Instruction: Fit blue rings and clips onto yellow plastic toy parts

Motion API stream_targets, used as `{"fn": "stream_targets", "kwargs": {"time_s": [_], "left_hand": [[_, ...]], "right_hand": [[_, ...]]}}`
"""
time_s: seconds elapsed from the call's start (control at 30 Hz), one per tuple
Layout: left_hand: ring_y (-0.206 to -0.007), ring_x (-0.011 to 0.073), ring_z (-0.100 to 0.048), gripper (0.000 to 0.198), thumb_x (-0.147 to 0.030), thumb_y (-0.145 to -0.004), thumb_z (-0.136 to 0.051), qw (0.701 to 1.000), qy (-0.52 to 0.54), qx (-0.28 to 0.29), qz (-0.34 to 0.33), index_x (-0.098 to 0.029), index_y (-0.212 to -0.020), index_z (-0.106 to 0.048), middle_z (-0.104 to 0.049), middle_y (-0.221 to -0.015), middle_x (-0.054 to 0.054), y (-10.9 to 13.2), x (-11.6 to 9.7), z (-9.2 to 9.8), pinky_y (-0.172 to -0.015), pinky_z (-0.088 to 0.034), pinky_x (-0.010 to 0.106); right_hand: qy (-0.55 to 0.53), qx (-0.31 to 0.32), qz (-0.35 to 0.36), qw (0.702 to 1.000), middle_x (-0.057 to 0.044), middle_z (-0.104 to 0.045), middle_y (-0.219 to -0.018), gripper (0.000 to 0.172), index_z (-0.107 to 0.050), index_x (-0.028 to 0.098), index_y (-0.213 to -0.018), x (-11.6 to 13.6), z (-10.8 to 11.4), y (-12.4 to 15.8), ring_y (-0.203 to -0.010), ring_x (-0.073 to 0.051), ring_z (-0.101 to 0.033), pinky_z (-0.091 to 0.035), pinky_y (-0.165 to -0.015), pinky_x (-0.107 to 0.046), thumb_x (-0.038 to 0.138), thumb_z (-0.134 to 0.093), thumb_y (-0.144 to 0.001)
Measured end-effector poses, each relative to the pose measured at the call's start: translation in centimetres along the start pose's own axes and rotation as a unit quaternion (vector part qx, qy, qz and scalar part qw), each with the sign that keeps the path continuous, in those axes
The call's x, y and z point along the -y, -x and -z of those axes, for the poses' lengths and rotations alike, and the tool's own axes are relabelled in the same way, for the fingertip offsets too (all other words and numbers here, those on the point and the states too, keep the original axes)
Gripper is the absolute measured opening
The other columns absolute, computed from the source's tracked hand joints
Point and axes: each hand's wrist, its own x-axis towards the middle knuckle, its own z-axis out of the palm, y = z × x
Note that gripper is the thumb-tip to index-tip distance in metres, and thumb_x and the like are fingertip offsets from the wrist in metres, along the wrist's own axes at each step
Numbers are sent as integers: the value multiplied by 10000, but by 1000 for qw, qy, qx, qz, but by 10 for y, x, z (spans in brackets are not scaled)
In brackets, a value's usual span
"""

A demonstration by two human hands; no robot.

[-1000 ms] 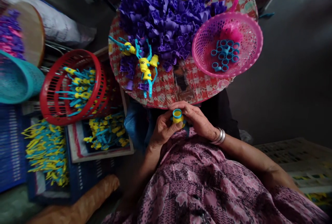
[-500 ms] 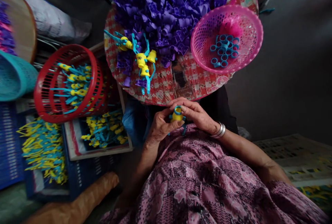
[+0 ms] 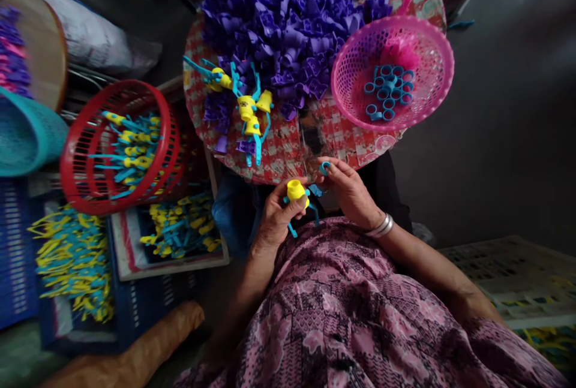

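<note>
My left hand is closed around a yellow toy body with thin blue limbs hanging from it. Its round, open neck faces up and has no ring on it. Just to the right, my right hand pinches a small blue ring between thumb and fingertips, apart from the toy. Another blue piece shows below those fingers; what holds it is unclear. On the round table in front lie several similar yellow toy bodies with blue limbs.
Purple plastic parts are heaped on the table. At its right, a pink basket holds blue rings. To the left stand a red basket and trays filled with yellow-and-blue pieces. A teal basket sits farther left.
The blue ring was on the yellow toy body's neck; now it is off, in my right hand. My hands have moved apart, the right one slightly up and to the right.
</note>
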Motion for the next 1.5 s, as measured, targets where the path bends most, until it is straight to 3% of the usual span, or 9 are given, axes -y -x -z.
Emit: {"fn": "stream_targets", "kwargs": {"time_s": [0.13, 0.23, 0.33, 0.47, 0.73, 1.0, 1.1, 1.2, 1.5], "left_hand": [[-605, 123, -636, 671, -661, -658, -971, 995, 98, 0, 23, -182, -1099, -809, -748, -857, 34, -4, -1, 0, -476, -491, 218], [-635, 169, -672, 671, -767, -806, -812, 986, 148, -22, 78, -164, -1101, -792, -778, -896, 82, -9, 1, 6, -502, -527, 268], [-661, 174, -690, 475, -626, -946, -738, 969, 193, -58, 140, -182, -1113, -768, -802, -961, 87, -16, 5, 14, -550, -563, 289], [-764, 195, -742, 297, -482, -941, -777, 949, 251, -65, 177, -211, -1061, -753, -816, -1043, 65, -19, 7, 21, -672, -636, 340], [-991, 189, -766, 427, -480, -819, -925, 973, 221, -7, 69, -239, -1146, -793, -801, -1212, 38, -5, 8, 3, -813, -664, 303], [-876, 172, -742, 494, -407, -690, -1021, 998, 37, -1, -41, -263, -1101, -788, -805, -1058, -4, 5, 10, -12, -730, -612, 258], [-752, 149, -678, 474, -349, -660, -1034, 992, -89, -26, -83, -247, -1063, -807, -765, -869, -31, 5, 10, -9, -696, -553, 244], [-858, 190, -697, 444, -303, -649, -1032, 974, -177, -64, -130, -234, -1041, -836, -773, -902, -4, 4, 7, -7, -789, -547, 269], [-805, 174, -683, 428, -397, -770, -958, 975, -171, -22, -137, -239, -1123, -775, -775, -928, 4, 9, 5, -17, -752, -539, 259]], "right_hand": [[14, -38, -11, 999, 13, -735, -963, 524, -791, 241, -1113, -5, -1, 0, -832, -129, -631, -532, -831, -267, 610, -919, -764], [35, -50, -2, 998, 10, -742, -964, 510, -795, 239, -1091, -6, -2, 2, -854, -138, -640, -527, -804, -262, 618, -916, -771], [67, -47, 3, 997, 12, -733, -944, 506, -786, 245, -1115, -5, -2, 4, -828, -139, -627, -518, -766, -263, 629, -889, -803], [117, -29, 30, 992, -3, -733, -978, 504, -777, 236, -1115, -4, -5, 8, -857, -147, -629, -534, -837, -291, 652, -849, -840], [227, 17, 176, 958, -51, -702, -1118, 440, -847, 303, -1089, 0, -23, 18, -1115, -238, -641, -502, -1096, -435, 688, -809, -879], [192, 10, 154, 969, -55, -644, -1217, 480, -869, 333, -1133, 2, -24, 19, -1191, -239, -618, -502, -1126, -426, 724, -807, -861], [192, 23, 151, 970, -50, -648, -1212, 469, -874, 334, -1128, 3, -24, 20, -1194, -232, -619, -482, -1153, -426, 718, -805, -868], [182, 27, 145, 972, -48, -656, -1192, 439, -881, 325, -1088, 2, -24, 21, -1189, -230, -626, -476, -1158, -425, 697, -823, -864], [181, 38, 122, 975, -54, -665, -1195, 434, -867, 291, -1085, 1, -23, 21, -1165, -220, -637, -526, -1091, -386, 673, -814, -886]]}}
